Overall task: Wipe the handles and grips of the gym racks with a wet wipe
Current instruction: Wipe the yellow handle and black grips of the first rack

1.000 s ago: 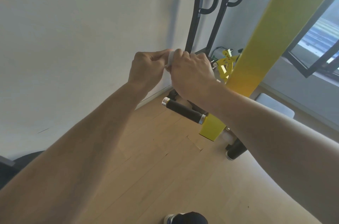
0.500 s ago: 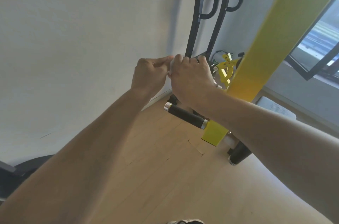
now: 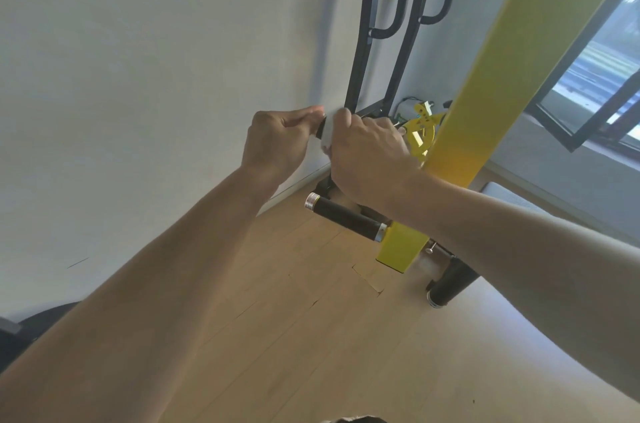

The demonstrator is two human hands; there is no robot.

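A white wet wipe sits between my two hands at mid-frame, wrapped over an upper black grip of which only a dark end shows. My right hand is closed around the wipe and hides the rest of that grip. My left hand has its fingers pinched at the grip's dark end, right beside the wipe. Below the hands, a second black grip with silver end caps sticks out leftward from the yellow rack beam. A third black grip hangs lower right.
A white wall lies close on the left. A black metal frame with curved handles stands behind the hands. A yellow pivot plate, a grey pad and an open window are to the right. Wooden floor lies below.
My hands have drawn slightly apart, so more of the white wipe and the dark grip end show between them. The view has shifted a little; the shoe at the bottom edge is gone.
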